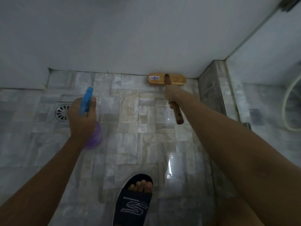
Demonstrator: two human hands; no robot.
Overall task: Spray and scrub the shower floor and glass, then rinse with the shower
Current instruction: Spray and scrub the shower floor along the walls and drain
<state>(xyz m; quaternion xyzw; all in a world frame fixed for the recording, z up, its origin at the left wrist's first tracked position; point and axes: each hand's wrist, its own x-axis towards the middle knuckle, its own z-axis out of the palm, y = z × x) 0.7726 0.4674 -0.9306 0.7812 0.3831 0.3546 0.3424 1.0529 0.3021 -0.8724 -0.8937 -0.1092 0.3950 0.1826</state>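
My left hand (82,119) grips a spray bottle (95,136) with a blue trigger head and a purple body, its nozzle pointing away over the tiled shower floor (130,128). My right hand (176,95) holds the wooden handle of a scrub brush (167,79). The brush head rests bristles down on the floor, against the base of the white far wall (130,38). The floor tiles are wet and shiny. The glass panel (268,54) stands at the right.
A round metal drain (62,113) sits in the floor just left of my left hand. A grey stone curb (213,87) borders the floor at the right, with a white shower hose (288,103) behind the glass. My foot in a dark slide sandal (132,201) stands near the bottom.
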